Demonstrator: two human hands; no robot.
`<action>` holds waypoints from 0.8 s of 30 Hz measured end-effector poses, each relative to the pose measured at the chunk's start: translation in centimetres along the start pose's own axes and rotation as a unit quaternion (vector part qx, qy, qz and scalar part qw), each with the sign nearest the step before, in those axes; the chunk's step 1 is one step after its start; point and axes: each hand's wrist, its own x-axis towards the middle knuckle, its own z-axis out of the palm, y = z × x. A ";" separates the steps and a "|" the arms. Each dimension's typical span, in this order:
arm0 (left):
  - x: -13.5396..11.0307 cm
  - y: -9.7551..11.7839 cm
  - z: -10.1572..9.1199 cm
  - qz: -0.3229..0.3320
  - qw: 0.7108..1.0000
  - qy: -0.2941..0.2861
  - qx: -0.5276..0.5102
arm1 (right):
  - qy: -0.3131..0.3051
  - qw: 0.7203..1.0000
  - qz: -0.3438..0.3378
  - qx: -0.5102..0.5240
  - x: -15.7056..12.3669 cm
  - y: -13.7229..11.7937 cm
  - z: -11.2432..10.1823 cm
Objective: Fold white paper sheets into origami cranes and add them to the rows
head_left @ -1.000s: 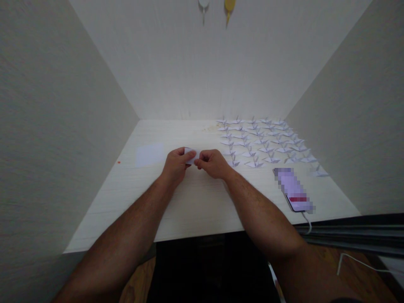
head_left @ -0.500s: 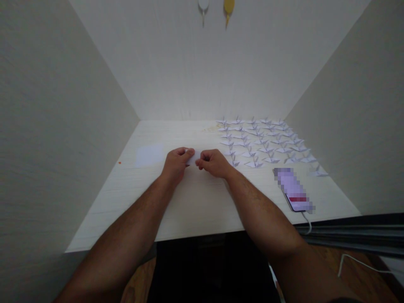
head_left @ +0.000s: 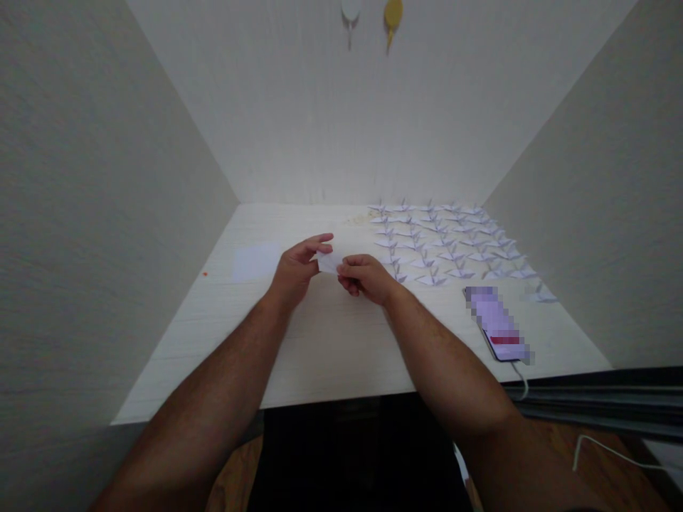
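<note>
Both of my hands meet over the middle of the pale table (head_left: 331, 355). My left hand (head_left: 296, 269) and my right hand (head_left: 367, 277) pinch a small folded piece of white paper (head_left: 329, 262) between them, a little above the tabletop. The left fingers are stretched forward over the paper's top edge; the right fingers are curled on its right side. Several white folded paper cranes (head_left: 442, 245) stand in rows just right of my right hand.
A flat square of white paper (head_left: 255, 262) lies left of my left hand. A phone (head_left: 499, 323) with a white cable lies at the right front edge. Walls close the table in on three sides. Two small hooks (head_left: 372, 14) hang on the back wall.
My hands have lifted the folded paper slightly and turned it; the left fingers have stretched out over it. The camera view has shifted a little.
</note>
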 end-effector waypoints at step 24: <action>-0.2 -0.3 0.4 -0.105 0.988 0.064 0.098 | 0.194 0.955 -0.152 -0.165 0.7 0.8 0.2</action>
